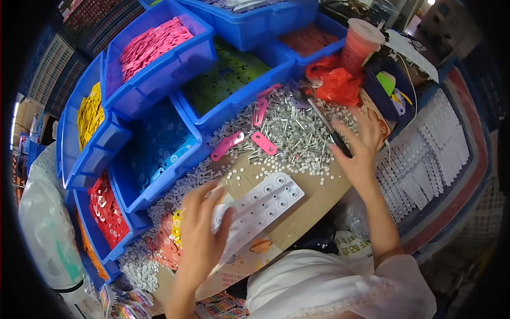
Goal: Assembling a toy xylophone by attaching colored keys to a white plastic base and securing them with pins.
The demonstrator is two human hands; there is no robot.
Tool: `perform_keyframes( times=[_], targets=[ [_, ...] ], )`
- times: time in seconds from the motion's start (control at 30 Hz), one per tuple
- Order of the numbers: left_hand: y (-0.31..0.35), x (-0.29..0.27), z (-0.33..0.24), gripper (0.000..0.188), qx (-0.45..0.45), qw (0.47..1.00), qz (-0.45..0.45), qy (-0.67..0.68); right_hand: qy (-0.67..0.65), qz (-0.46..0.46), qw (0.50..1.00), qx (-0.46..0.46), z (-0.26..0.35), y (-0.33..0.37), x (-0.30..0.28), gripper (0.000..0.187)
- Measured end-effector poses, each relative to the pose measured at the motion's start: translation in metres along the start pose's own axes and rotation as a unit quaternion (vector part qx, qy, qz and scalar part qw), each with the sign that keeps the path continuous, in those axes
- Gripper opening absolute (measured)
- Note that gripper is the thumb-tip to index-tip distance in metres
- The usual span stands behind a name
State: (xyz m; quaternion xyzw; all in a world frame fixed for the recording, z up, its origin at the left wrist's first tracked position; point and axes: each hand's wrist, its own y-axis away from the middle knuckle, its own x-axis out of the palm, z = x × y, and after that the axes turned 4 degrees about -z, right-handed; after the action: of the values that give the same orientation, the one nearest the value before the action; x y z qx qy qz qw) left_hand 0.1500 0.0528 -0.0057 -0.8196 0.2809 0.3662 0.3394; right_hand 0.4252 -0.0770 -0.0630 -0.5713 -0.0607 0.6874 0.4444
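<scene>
A white plastic tray (260,204) with rows of round recesses lies slantwise on the brown work surface. My left hand (199,226) is at its left end, slightly blurred, thumb apart from the fingers; nothing shows in it, and whether it touches the tray I cannot tell. My right hand (361,151) is spread beside the black grip of a hammer-like tool (339,142), its thumb close to the grip. The tool's metal shaft and dark head rest over a heap of small metal pins (287,125). Pink strips (264,142) with holes lie among the pins.
Blue bins hold pink strips (154,45), yellow pieces (91,117), blue pieces (164,151), red pieces (106,210) and dark green ones (226,74). A cup of red drink (361,45) stands beside a red plastic bag (337,82). White sheets (425,154) lie at right.
</scene>
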Motion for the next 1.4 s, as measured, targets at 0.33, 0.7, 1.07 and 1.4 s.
perform_keyframes(
  times=[0.33, 0.7, 1.07, 1.4],
  targets=[
    [-0.106, 0.147, -0.029, 0.009, 0.154, 0.969, 0.087, -0.173, -0.009, 0.089, 0.994, -0.059, 0.007, -0.028, 0.013, 0.011],
    [-0.074, 0.054, 0.007, 0.015, -0.135, 0.971, 0.052, 0.192, 0.038, 0.112, 0.985, -0.128, 0.021, -0.050, 0.049, 0.013],
    [0.105, -0.020, 0.026, 0.019, -0.401, 0.877, -0.143, 0.221, -0.343, 0.270, 0.889, 0.136, 0.077, -0.013, 0.026, 0.019],
    [0.125, 0.002, 0.032, 0.021, -0.208, 0.962, -0.162, 0.076, -0.380, 0.342, 0.833, -0.211, 0.180, 0.056, 0.027, 0.018]
  ],
)
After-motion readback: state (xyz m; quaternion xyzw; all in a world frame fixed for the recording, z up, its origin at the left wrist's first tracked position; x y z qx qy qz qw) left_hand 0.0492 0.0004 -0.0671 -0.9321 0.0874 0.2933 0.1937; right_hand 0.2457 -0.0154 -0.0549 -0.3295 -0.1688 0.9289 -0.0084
